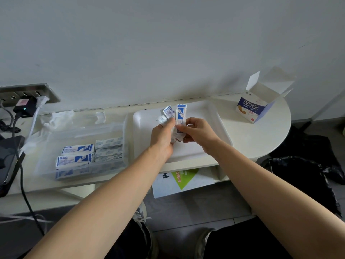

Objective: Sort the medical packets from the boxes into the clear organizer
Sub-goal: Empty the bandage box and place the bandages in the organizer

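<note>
Packets fan out unevenly at frame centre, pinched between left hand and right hand over the white tray. Splayed like this, one could slip free before reaching the clear organizer at lower left.

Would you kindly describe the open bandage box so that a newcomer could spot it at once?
Look at the white table with the rounded right end. Past the white tray, near the wall, stands the bandage box. It is the only carton, top flaps open, with a dark blue band across its front.
</note>
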The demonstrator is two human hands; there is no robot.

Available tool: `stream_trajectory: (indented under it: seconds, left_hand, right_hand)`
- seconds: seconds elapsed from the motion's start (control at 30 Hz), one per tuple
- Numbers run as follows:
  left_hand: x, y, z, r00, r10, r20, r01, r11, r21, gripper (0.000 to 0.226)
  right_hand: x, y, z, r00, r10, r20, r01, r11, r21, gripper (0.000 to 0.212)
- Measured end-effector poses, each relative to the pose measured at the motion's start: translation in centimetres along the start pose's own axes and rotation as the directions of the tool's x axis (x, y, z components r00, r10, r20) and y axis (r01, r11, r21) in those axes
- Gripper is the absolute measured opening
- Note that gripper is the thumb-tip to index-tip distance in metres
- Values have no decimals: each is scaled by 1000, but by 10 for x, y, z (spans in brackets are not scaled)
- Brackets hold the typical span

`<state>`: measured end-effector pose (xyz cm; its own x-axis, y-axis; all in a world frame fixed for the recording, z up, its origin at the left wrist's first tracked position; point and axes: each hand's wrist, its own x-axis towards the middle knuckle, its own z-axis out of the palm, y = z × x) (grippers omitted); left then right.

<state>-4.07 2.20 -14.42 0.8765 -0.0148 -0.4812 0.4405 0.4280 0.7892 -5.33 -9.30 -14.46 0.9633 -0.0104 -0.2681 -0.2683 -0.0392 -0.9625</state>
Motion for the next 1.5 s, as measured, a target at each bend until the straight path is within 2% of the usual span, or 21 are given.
stream_trajectory:
  seconds: [0.17,0.27,0.33,0.43,0.53,0.63,0.7,0.77,0.83,0.87,0.93,0.97,1.03,1.1,1.2,1.27,1.3,1.4,1.5]
  left_hand:
    - [5,-1,1,1000,-2,-29,2,1000,10,23]
    - [10,1,-7,996,17,-83,-17,1000,-2,27]
    - [14,3,-15,992,13,-126,-17,1000,-26,30]
    - [16,6,-25,992,-18,-126,12,999,-48,28]
    - [13,8,-25,995,-59,-79,55,997,-50,31]
    - [12,8,-25,995,-78,-59,73,994,-76,32]
    - [10,9,-25,997,-67,-40,63,994,-92,30]
    - [8,9,-23,999,-20,-31,19,999,-29,29]
    - [6,8,-20,999,33,-15,-33,999,35,30]
    - [4,8,-18,999,50,7,-50,998,48,31]
    - [0,6,-16,996,53,74,-58,997,59,34]
    - [-2,5,-15,993,48,105,-55,996,63,34]
    - [-4,5,-14,988,46,150,-59,994,88,28]
    - [-4,5,-16,985,95,143,-122,974,190,20]
    - [0,5,-27,964,264,20,-255,906,339,22]
    - [3,4,-36,936,350,30,-317,808,496,26]
    - [4,3,-40,930,360,73,-327,720,612,28]
    - [5,-4,-47,911,375,169,-326,406,854,30]
    - [3,-6,-50,899,387,204,-298,199,934,31]
  right_hand:
    - [8,0,-6,998,1,-56,0,1000,16,13]
    - [21,2,-17,987,-29,-160,0,983,-182,19]
    - [31,3,-26,983,-41,-180,-33,921,-388,23]
    - [40,2,-30,994,-34,-100,-39,764,-644,20]
    - [45,2,-28,994,-66,-90,-26,646,-763,17]
    - [46,6,-26,987,-115,-110,-29,550,-835,31]
    - [43,6,-24,966,-216,-141,11,580,-814,37]
    - [38,1,-18,947,-295,-129,130,716,-686,29]
    - [29,-8,-11,989,-146,-2,132,900,-415,25]
    - [24,-11,-7,993,-45,109,79,940,-332,26]
    - [16,-11,1,959,56,279,40,945,-325,23]
    - [13,-10,5,948,48,316,59,946,-319,22]
    - [11,-9,9,956,-7,294,102,946,-308,26]
    - [11,-13,6,980,-65,186,141,888,-437,32]
    - [15,-12,-5,982,-168,88,177,650,-739,32]
    - [15,-7,-10,968,-223,114,211,481,-851,19]
    - [14,-3,-10,960,-241,140,234,422,-876,17]
    - [11,10,-9,956,-239,173,252,358,-899,21]
    - [10,18,-11,959,-235,160,243,388,-889,24]
